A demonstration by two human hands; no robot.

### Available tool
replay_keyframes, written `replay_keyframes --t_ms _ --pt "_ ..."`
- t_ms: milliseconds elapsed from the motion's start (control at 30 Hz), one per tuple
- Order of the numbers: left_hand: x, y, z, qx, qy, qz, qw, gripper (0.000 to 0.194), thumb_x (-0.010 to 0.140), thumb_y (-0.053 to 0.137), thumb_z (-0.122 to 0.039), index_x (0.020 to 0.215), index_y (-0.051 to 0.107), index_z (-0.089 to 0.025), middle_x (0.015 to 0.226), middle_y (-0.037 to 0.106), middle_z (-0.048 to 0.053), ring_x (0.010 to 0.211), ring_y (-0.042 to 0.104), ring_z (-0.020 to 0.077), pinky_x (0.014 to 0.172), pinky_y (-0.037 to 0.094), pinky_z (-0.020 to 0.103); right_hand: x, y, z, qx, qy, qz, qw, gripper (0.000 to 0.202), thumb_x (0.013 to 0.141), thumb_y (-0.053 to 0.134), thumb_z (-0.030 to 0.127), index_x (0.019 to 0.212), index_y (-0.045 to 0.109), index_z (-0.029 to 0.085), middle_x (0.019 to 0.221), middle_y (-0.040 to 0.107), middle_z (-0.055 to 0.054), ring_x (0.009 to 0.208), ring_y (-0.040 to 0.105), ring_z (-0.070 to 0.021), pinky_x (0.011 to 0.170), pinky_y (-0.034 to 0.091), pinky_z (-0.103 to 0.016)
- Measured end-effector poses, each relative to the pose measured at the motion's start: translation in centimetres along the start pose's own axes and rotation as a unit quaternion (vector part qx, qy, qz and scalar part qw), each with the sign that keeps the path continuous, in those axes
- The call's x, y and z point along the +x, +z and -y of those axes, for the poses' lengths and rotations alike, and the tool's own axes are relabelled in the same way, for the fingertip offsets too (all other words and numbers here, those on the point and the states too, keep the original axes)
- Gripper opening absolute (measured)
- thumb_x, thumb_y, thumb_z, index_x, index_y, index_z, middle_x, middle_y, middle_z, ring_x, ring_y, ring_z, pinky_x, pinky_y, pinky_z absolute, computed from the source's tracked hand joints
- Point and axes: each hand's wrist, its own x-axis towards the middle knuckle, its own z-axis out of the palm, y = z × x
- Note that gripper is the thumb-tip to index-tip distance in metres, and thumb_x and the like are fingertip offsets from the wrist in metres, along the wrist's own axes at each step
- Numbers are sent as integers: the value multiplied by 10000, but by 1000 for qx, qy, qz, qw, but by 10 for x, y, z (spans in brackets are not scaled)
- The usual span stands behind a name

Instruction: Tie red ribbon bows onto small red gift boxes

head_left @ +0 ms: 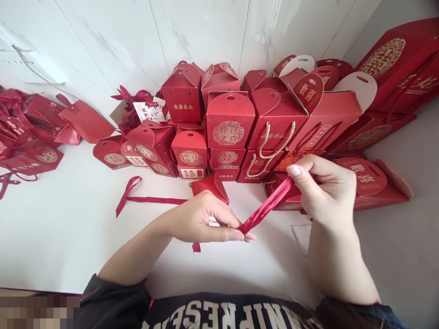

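Between my two hands a dark red satin ribbon [269, 205] is stretched on a slant. My left hand [202, 219] pinches its lower end between thumb and fingers. Higher up and to the right, my right hand [324, 187] grips the other end between thumb and bent forefinger. On the white table, beyond my left hand, lies a small red box [214, 186], partly hidden by that hand. Another red ribbon [156, 200] trails over the table to the left, with a loop at its far end. A short ribbon tail [196, 247] shows below my left wrist.
Red gift boxes [230, 132] with gold print stand stacked along the tiled wall [206, 32]. Some have gold rope handles [274, 141]. More red boxes and ribbons [30, 123] are heaped at the far left. Large red bags [394, 68] stand at the right by the grey wall.
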Motion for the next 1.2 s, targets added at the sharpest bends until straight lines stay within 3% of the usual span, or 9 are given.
replay_keyframes --t_ms 133,267,367,467,600,833,933,1067,1200 --pt "-3 -7 -6 33 80 49 995 289 902 587 -199 1140 750 -209 1123 721 137 993 670 225 899 539 299 2 1 -7 -48 19 31 998 338 915 621 379 639 539 202 505 515 29 458 455 -100 467 356 -240" --pt "-6 -13 -10 55 100 68 991 246 853 640 -254 1044 793 -236 933 675 133 775 638 188 763 552 268 5 7 -15 -97 6 110 989 335 924 601 391 659 549 193 517 532 31 470 469 -99 498 371 -236" --pt "-6 -16 -7 29 64 147 987 262 846 636 -237 1061 785 -219 920 703 135 804 659 203 809 550 272 5 10 -15 -97 -28 94 990 329 931 594 361 657 535 189 552 524 31 493 436 -93 521 363 -234" --pt "-1 -12 2 -33 -49 195 979 400 820 699 -280 1208 698 -185 1004 737 135 923 694 229 881 549 301 3 8 -12 -65 -42 85 993 334 945 573 333 653 493 190 563 462 39 511 389 -91 523 335 -233" --pt "12 3 17 -119 -151 59 980 432 889 605 -470 1173 678 -154 977 739 119 859 715 194 789 566 298 -2 5 -5 -12 -33 144 989 353 962 540 335 655 440 192 591 414 39 530 358 -92 512 315 -228" --pt "18 28 24 -30 -115 -188 975 395 817 698 -453 1053 698 -136 700 675 21 488 582 89 458 465 200 -8 13 6 -7 -9 220 976 362 947 567 340 638 451 190 570 427 41 521 371 -90 505 319 -228" --pt "18 30 22 -127 -125 -204 963 303 878 634 -399 1020 671 -134 606 610 -14 504 668 133 451 494 192 -9 16 8 -20 -23 229 973 349 946 567 346 648 478 188 570 437 41 518 381 -89 509 332 -225" --pt "19 26 18 -264 -112 -188 939 253 875 636 -383 868 605 -132 778 705 52 752 758 202 604 564 208 -9 17 6 -32 -28 225 973 356 948 561 375 652 499 188 558 451 37 510 382 -93 507 342 -228" --pt "18 26 15 -194 -125 -185 955 292 843 675 -404 884 647 -116 821 735 90 684 733 166 588 553 216 -9 17 7 -48 -30 211 976 373 932 584 392 635 483 191 543 428 42 500 356 -95 503 330 -234"
